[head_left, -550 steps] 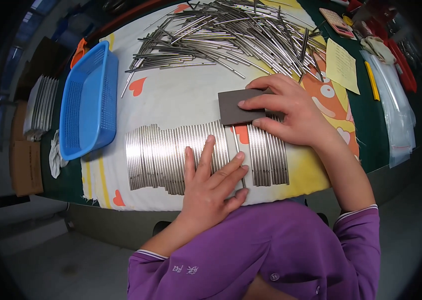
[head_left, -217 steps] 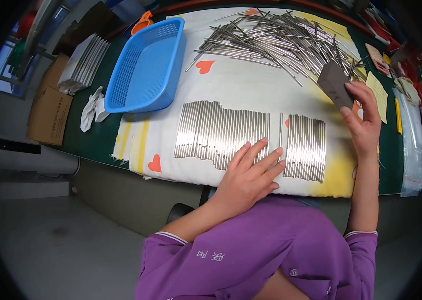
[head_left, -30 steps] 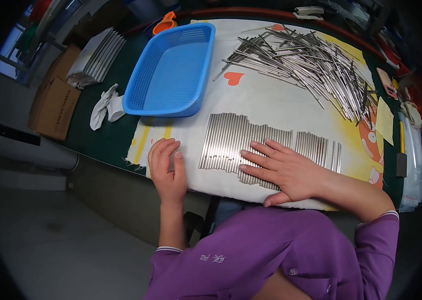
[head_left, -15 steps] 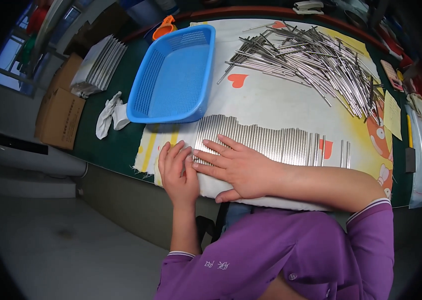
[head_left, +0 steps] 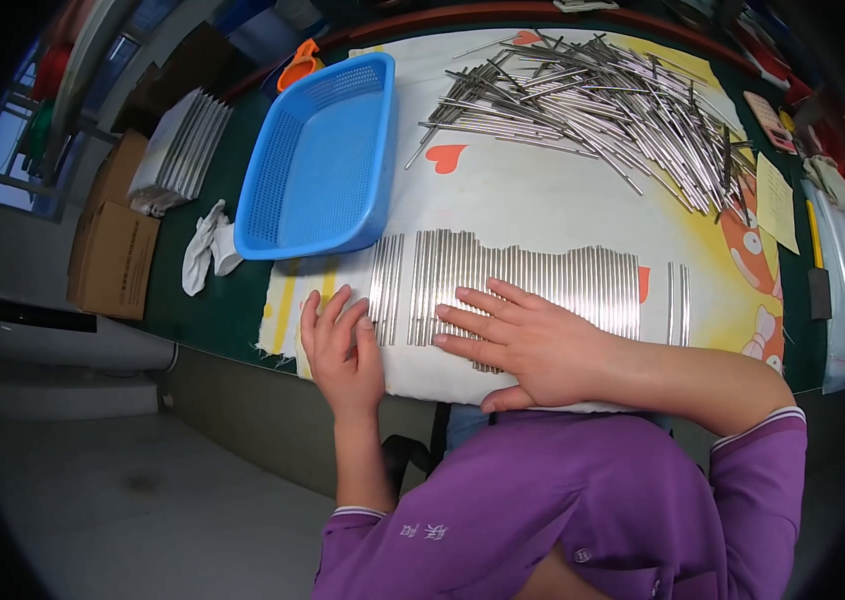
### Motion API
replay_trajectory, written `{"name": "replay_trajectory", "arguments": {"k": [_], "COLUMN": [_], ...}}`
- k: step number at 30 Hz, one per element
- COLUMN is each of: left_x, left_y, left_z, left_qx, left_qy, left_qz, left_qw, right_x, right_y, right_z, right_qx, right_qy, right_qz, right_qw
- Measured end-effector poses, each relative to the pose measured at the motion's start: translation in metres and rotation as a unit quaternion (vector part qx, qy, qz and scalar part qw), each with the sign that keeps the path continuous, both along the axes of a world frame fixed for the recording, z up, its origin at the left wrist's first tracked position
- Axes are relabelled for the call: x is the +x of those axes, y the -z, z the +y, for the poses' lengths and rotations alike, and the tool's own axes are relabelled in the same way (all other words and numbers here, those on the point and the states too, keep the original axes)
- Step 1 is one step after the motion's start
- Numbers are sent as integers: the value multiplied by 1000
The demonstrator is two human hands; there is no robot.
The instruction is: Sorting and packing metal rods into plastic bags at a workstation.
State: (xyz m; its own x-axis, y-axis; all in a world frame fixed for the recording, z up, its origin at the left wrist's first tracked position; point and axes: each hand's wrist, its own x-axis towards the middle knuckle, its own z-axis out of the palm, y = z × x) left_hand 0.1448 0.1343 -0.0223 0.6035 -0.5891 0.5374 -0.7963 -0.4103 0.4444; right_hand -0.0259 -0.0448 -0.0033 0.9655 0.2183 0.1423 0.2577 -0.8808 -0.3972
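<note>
A row of thin metal rods [head_left: 553, 282] lies side by side on a white and yellow cloth [head_left: 543, 200] at the table's near edge. My right hand [head_left: 518, 340] rests flat on the row's left half, fingers spread and pointing left. My left hand [head_left: 341, 350] lies flat on the cloth beside the row's left end, its fingertips touching the outermost rods. Neither hand holds anything. A loose heap of the same rods [head_left: 603, 105] lies at the far side of the cloth.
An empty blue plastic basket [head_left: 318, 160] stands at the cloth's far left. White gloves [head_left: 208, 245], a stack of white sheets [head_left: 178, 150] and cardboard boxes [head_left: 113, 255] lie further left. Yellow paper [head_left: 775, 200] and a dark block [head_left: 820, 292] lie at the right.
My right hand has slid along the row and now lies a little right of the left hand. The rods under it have shifted. The view has swung slightly.
</note>
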Motion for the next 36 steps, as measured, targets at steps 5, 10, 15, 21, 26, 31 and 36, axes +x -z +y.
{"name": "replay_trajectory", "arguments": {"k": [5,10,15,21,26,31,36], "left_x": [-2,0,0,1,2,2,2], "left_y": [-2,0,1,1,2,1,2], "left_z": [2,0,3,3,4,1,2], "left_qx": [10,12,22,28,34,35,32], "left_qy": [7,14,13,16,11,9,2], "left_qz": [4,2,-6,-8,-5,-1,5], "left_qw": [1000,1000,1000,999,999,999,999], "right_x": [-26,-50,-74,-105,-127,-144,-184], "right_y": [-6,-8,-10,-18,-22,-24,-41], "right_z": [-7,-13,-20,-28,-34,-46,-67], "right_qx": [2,0,-18,-31,-37,-17,-46], "right_qy": [16,48,71,111,140,159,212], "right_qz": [21,45,51,67,84,120,89], "right_qw": [1000,998,996,991,986,980,972]}}
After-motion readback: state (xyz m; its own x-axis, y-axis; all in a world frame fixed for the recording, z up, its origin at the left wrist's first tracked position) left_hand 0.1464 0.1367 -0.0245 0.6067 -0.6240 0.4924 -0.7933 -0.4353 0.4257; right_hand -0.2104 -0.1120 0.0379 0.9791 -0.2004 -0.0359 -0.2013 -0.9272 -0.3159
